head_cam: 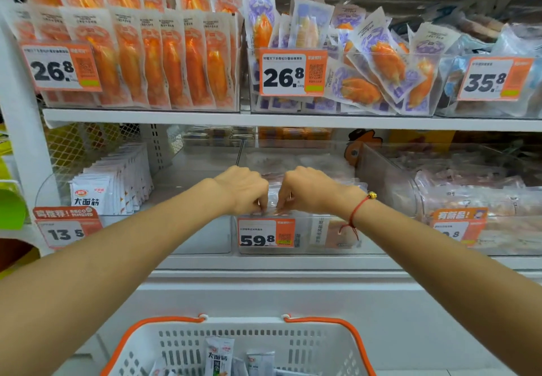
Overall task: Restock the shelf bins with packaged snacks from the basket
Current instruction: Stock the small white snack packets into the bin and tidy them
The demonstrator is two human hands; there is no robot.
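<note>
My two hands, left hand (245,189) and right hand (305,188), meet at center with fingers curled, pinching one clear snack packet (271,202) at the front rim of the middle bin (299,235), while the one basket (243,346) at 6 o'clock holds at least three packets (218,356).

White metal shelving unit (146,117) set with two shelf boards, white upright post (20,112) seen at the left, wire mesh backing (88,141) fitted behind, evenly lit throughout.
</note>
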